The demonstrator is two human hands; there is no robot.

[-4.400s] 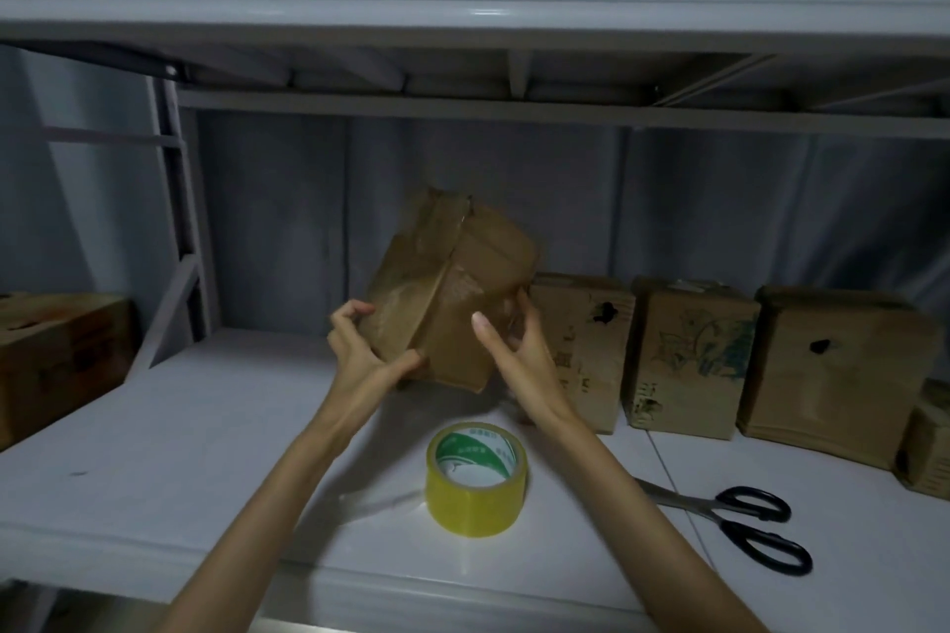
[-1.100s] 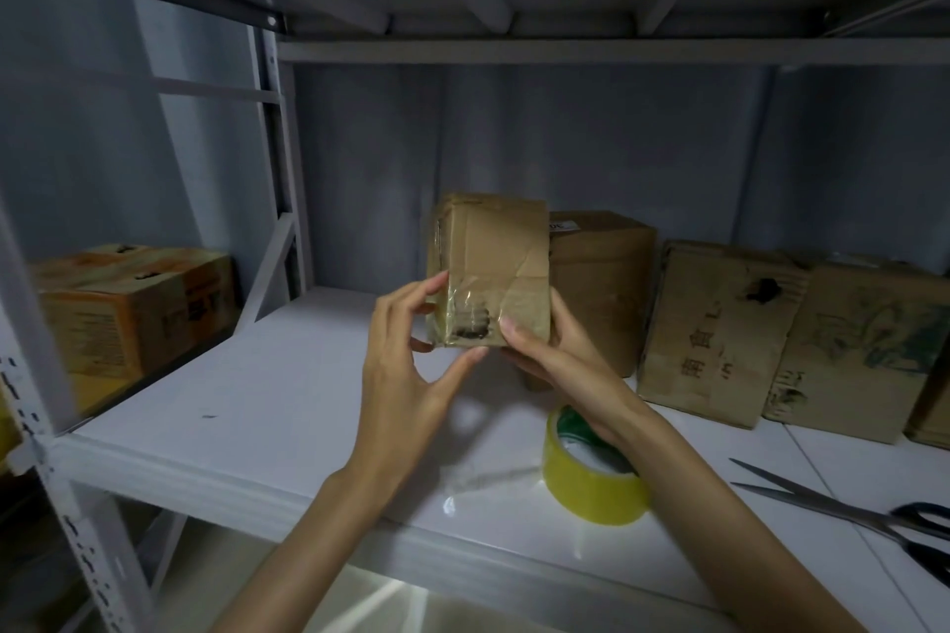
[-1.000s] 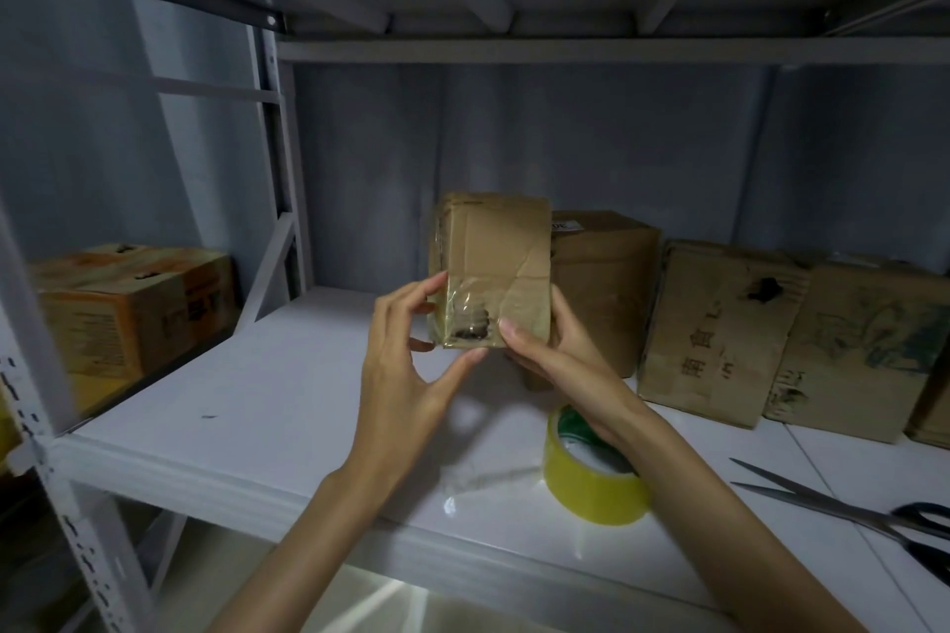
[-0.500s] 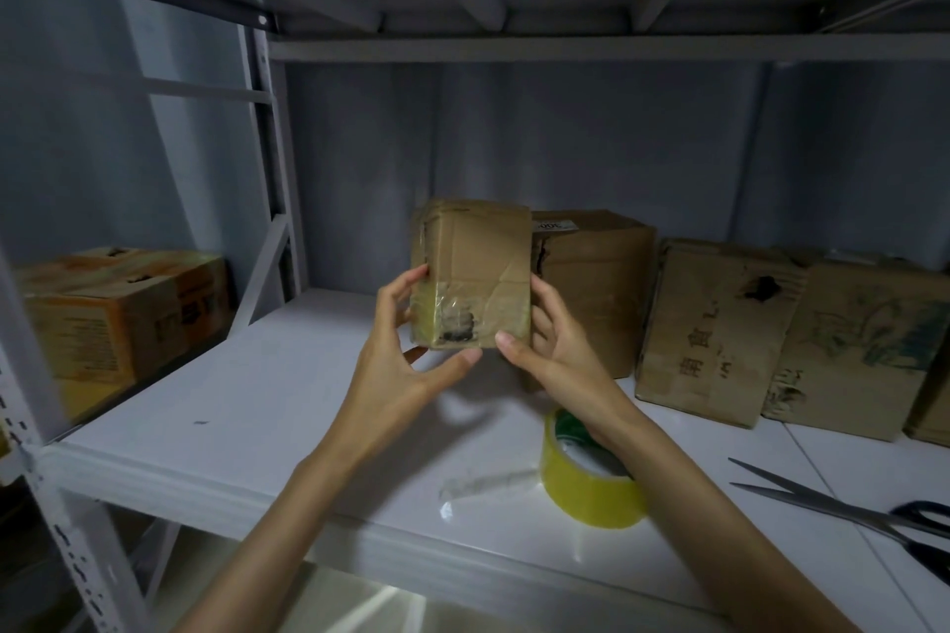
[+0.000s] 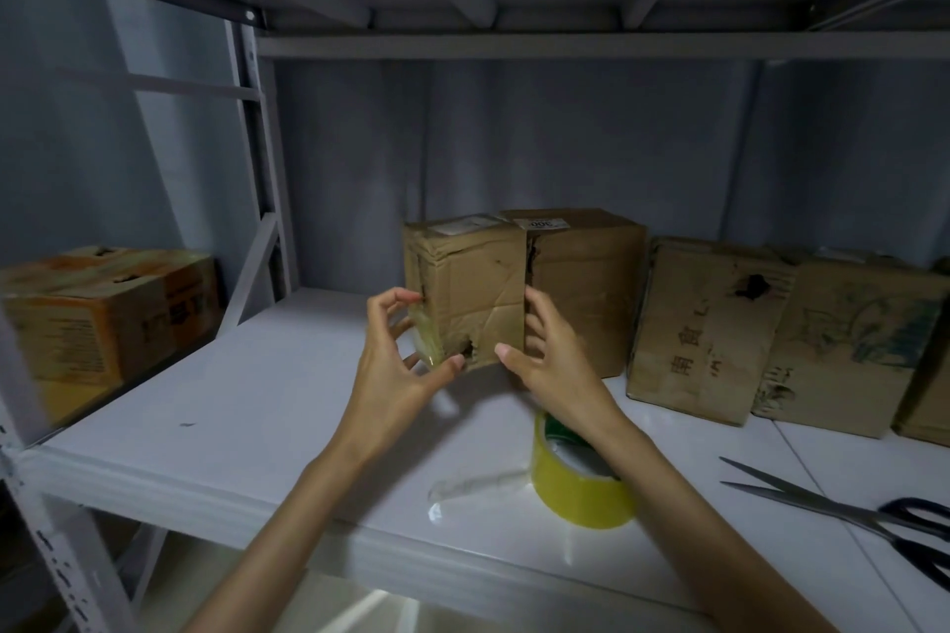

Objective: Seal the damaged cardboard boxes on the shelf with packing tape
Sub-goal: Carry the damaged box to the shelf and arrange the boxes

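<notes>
Cardboard box, small and creased, held upright between both hands above the white shelf, just left of and touching a second box; torn hole at its lower front, clear tape over the lower left corner; left hand at 9 o'clock of the box, fingers curled on its left edge, thumb tip pressing the bottom front by the hole; right hand at 3 o'clock, fingers curled round the right edge, thumb on the bottom front corner; yellow tape roll on the shelf at 5 o'clock of the box, partly behind the right wrist; scissors lying further right; more boxes lined along the back at 3 o'clock, one with a dark hole; contents of all boxes hidden.
</notes>
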